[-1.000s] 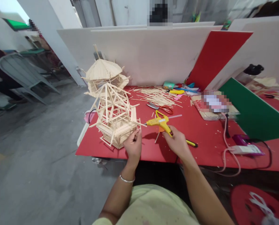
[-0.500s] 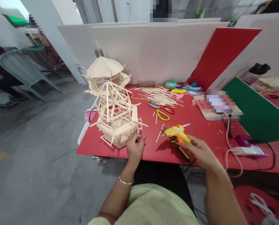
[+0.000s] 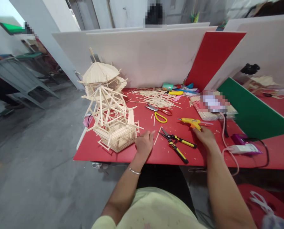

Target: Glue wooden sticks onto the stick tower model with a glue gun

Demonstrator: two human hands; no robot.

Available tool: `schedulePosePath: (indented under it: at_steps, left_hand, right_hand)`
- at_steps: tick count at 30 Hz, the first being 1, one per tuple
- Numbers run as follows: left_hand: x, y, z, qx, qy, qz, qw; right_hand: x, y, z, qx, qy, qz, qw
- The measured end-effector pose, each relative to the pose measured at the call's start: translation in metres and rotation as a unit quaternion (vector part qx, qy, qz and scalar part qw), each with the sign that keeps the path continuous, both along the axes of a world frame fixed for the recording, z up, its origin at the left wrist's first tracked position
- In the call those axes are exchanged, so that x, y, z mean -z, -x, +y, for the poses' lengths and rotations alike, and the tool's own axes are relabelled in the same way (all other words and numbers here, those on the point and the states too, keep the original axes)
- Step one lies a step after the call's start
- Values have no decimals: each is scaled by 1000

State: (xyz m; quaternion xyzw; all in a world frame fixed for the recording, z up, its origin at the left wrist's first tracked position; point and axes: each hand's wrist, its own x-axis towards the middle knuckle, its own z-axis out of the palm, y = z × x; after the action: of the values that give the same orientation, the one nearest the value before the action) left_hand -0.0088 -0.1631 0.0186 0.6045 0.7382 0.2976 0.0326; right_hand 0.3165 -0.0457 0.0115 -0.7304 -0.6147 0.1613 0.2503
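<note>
My left hand [image 3: 145, 142] is low over the front of the table, just right of the stick model's base. Its fingers are drawn together, and whatever may be in them is too small to make out. The tiered model [image 3: 108, 108], built of thin wooden sticks, has a slatted roof behind and an open frame in front. At the right, my right hand [image 3: 206, 137] is closed around the handle end of a yellow glue gun [image 3: 191, 122], nozzle pointing left. Between my hands lie black-and-yellow snips [image 3: 174, 143] with spread handles and a loose stick [image 3: 157, 136].
Scissors [image 3: 159, 114] with red and yellow handles lie in front of a pile of loose sticks [image 3: 153, 97]. A yellow cutter [image 3: 176, 93] is behind them. A wrapped stick bundle [image 3: 211, 105], a pink cable [image 3: 224, 133] and a green board [image 3: 253, 111] stand right.
My right hand has carried the glue gun right and lowered it toward the tabletop, uncovering the snips. My left hand has shifted slightly right, away from the model. The view has shifted a little.
</note>
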Motion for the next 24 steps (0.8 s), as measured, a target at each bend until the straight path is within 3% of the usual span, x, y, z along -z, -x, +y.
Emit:
schedulePosePath:
  at_steps: [4,7,11,15,20,24]
  left_hand:
    - [6,-9,6,-7,6,15,1000]
    - [14,-8,1,4,-33,-25,999]
    - [14,-3,-8,46,-31,-104,993]
    - [9,5,-13,34,-9,-157,987]
    - [18,13,-19,58,-118,-171,976]
    - [27,14,-23,53,-177,-201,962]
  right_hand:
    - [-17,19,-26,37,-61,-105,992]
    - [-30,52,-44,-67,-99,-54,991]
    - [-45,115,-56,-201,-14,45,979]
    - [-52,162,-66,-294,-12,51,954]
    - [-54,176,-70,-204,-31,-118,971]
    - [-50,188,-77,-228,11,-246,942]
